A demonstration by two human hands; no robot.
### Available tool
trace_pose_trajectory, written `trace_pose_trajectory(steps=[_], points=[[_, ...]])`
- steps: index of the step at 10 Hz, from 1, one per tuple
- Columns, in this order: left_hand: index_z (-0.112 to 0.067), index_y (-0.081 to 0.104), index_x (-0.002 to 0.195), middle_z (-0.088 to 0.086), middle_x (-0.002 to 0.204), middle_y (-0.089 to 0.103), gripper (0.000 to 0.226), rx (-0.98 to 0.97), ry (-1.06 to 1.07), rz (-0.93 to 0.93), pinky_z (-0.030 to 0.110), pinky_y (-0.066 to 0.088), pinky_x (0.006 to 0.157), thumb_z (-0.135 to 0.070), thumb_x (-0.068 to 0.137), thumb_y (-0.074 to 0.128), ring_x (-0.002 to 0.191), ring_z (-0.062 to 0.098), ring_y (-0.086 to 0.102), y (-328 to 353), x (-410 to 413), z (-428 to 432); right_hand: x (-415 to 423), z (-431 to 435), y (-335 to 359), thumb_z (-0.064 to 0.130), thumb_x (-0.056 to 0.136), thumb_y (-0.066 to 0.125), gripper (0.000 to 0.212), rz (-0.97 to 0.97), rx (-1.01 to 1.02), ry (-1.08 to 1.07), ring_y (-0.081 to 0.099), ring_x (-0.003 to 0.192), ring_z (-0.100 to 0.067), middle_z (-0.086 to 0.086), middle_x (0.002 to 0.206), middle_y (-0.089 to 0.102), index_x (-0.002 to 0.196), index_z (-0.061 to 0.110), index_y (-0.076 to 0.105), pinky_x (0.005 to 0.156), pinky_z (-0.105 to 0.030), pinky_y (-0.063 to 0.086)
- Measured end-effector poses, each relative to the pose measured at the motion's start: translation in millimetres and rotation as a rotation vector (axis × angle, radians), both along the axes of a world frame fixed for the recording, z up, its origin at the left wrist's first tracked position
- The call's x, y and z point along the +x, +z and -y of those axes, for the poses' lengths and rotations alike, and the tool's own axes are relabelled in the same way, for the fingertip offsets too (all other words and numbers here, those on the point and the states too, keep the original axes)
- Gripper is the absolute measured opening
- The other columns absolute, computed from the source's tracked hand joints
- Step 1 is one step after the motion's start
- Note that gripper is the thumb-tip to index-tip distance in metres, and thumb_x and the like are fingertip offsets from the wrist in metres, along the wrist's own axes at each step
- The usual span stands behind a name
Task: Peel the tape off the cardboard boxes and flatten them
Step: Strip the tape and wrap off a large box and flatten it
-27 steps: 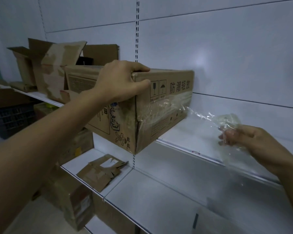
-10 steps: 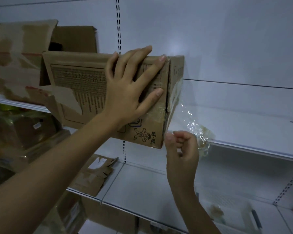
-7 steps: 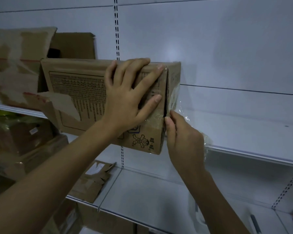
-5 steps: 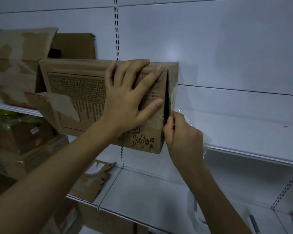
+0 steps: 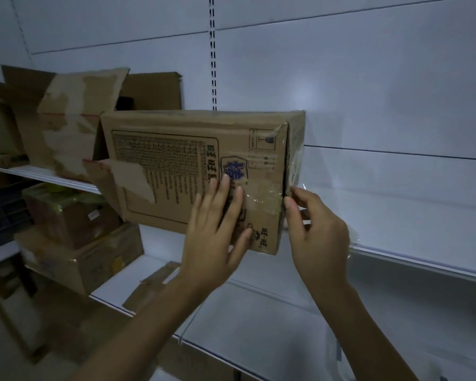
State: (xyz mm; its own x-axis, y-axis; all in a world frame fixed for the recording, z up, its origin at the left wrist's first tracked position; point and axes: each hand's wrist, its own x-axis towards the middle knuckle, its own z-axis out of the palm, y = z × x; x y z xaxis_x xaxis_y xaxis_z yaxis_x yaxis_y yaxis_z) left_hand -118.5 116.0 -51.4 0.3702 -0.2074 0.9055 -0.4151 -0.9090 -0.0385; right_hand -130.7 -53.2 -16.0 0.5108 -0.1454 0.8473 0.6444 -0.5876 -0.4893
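A brown printed cardboard box (image 5: 176, 160) stands on the upper white shelf (image 5: 396, 215), its near face toward me. Clear tape (image 5: 261, 200) crosses the lower right of that face and wraps round the right corner, where a loose crinkled length (image 5: 297, 163) hangs. My left hand (image 5: 217, 237) lies flat on the near face with straight fingers, low on the box. My right hand (image 5: 316, 229) is at the right corner, thumb and fingers pinching the tape at the edge. A torn flap (image 5: 127, 180) sticks out on the left.
Opened, torn boxes (image 5: 74, 114) stand behind and left on the same shelf. Below left are stacked cartons (image 5: 80, 243), and flattened cardboard pieces (image 5: 151, 287) lie on the lower shelf (image 5: 259, 325). A dark crate (image 5: 0, 213) sits at the far left.
My left hand has slid down from the box's upper right to its lower right face. My right hand stays at the right corner, pinching the tape. The view has pulled back and left.
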Motion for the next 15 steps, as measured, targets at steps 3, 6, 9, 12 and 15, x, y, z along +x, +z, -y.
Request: trace_pose_trajectory(steps=[3, 6, 9, 12, 15], points=[[-0.02, 0.032, 0.145, 0.005, 0.154, 0.026, 0.05, 0.173, 0.034, 0.147, 0.051, 0.023, 0.114, -0.038, 0.098, 0.04, 0.141, 0.026, 0.028, 7.6, 1.6, -13.9, 7.1, 3.0, 14.4, 0.007, 0.085, 0.064, 0.022, 0.348, -0.196, -0.134, 0.067, 0.091, -0.026, -0.015, 0.116, 0.063, 0.105, 0.01, 0.072, 0.065, -0.039, 0.057], [-0.014, 0.065, 0.119, 0.007, 0.108, 0.065, 0.066, 0.16, 0.018, 0.163, 0.039, 0.035, 0.087, -0.067, 0.088, 0.042, 0.098, 0.028, 0.058, 137.4, 23.7, -19.9, 19.1, 9.0, 95.4, 0.026, 0.09, 0.063, 0.037, 0.3, -0.308, 0.089, 0.057, 0.104, -0.014, 0.002, 0.116, 0.057, 0.126, 0.019, 0.061, 0.078, -0.03, 0.053], [-0.014, 0.07, 0.111, 0.007, 0.098, 0.066, 0.064, 0.137, 0.02, 0.321, 0.038, 0.036, 0.081, -0.068, 0.089, 0.042, 0.088, 0.028, 0.059, 130.0, 37.1, -19.8, 24.9, 21.9, 122.9, 0.009, 0.085, 0.072, 0.013, 0.934, -0.757, -0.371, 0.054, 0.074, -0.023, -0.005, 0.071, 0.065, 0.073, 0.008, 0.072, 0.074, -0.034, 0.04], [-0.014, 0.067, 0.115, 0.011, 0.101, 0.065, 0.065, 0.131, 0.046, 0.317, 0.039, 0.033, 0.081, -0.068, 0.091, 0.04, 0.091, 0.031, 0.058, 129.1, 38.9, -19.9, -20.5, 37.9, -4.4, 0.013, 0.091, 0.059, 0.024, 0.6, -0.744, -0.177, 0.05, 0.076, -0.021, -0.006, 0.075, 0.065, 0.071, 0.009, 0.073, 0.084, -0.033, 0.042], [-0.015, 0.062, 0.126, 0.011, 0.112, 0.064, 0.063, 0.082, 0.046, 0.334, 0.039, 0.031, 0.088, -0.066, 0.093, 0.044, 0.103, 0.031, 0.057, 122.2, 41.1, -15.9, -75.5, 7.1, -136.4, -0.001, 0.103, 0.023, 0.041, 0.167, -0.596, 0.597, 0.049, 0.108, 0.013, 0.011, 0.098, 0.061, 0.109, 0.007, 0.062, 0.108, -0.01, 0.024]])
